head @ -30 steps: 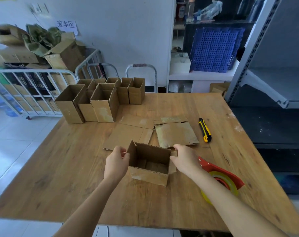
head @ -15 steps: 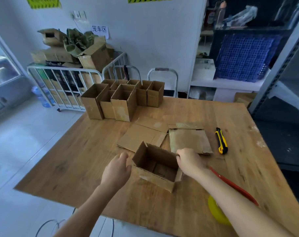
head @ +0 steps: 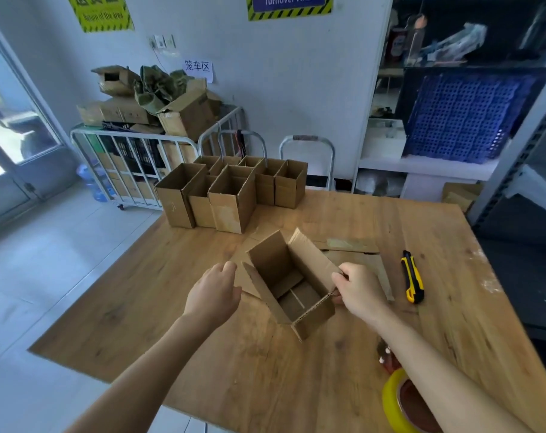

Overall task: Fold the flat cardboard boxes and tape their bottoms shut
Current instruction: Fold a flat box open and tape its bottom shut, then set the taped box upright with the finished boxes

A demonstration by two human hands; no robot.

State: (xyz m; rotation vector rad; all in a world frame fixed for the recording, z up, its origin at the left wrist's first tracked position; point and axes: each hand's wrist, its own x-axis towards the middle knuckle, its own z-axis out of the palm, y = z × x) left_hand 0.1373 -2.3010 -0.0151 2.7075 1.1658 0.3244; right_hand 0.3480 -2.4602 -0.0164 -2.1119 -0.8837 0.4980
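Head view: open box (head: 292,285) sits mid desk (head: 171,307). Grip: right hand (head: 359,292) pinches its right wall; left hand (head: 215,295) loosely curled, empty, just left of it. Risk: one-sided pinch lets box twist, bottom flaps could spring apart.
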